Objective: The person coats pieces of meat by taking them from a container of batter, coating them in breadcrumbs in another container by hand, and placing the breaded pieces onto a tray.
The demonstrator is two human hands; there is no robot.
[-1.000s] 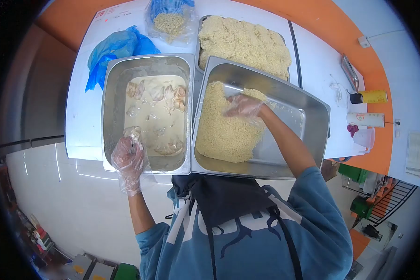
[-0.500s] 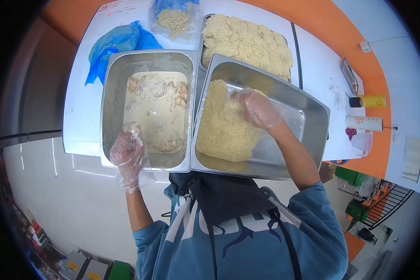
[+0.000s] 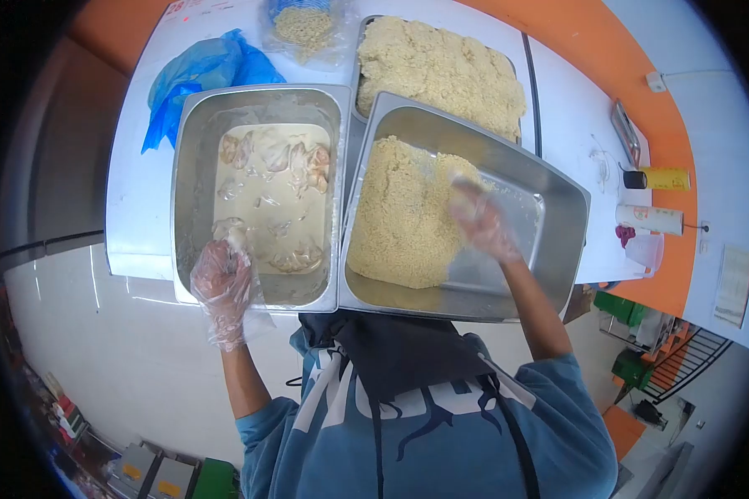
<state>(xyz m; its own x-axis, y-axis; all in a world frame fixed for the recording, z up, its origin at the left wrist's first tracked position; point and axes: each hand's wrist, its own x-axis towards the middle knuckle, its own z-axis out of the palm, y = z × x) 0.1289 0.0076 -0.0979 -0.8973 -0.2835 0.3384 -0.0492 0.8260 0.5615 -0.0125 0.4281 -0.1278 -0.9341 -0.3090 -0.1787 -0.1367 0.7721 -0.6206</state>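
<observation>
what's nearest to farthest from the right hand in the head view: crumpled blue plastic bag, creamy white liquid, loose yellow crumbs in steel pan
1. Loose yellow crumbs, just left of the right hand
2. Creamy white liquid, farther left
3. Crumpled blue plastic bag, upper left of the view

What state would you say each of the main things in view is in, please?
Left hand, gloved, closed around a coated piece
Right hand, gloved, blurred beside the crumbs, grip unclear
Left pan, holding pale liquid with pieces partly sunk
Right pan, partly filled, mostly on its left side
Crumbly back heap, piled high
Blue bag, crumpled
Clear bag, holding pale grains
</observation>
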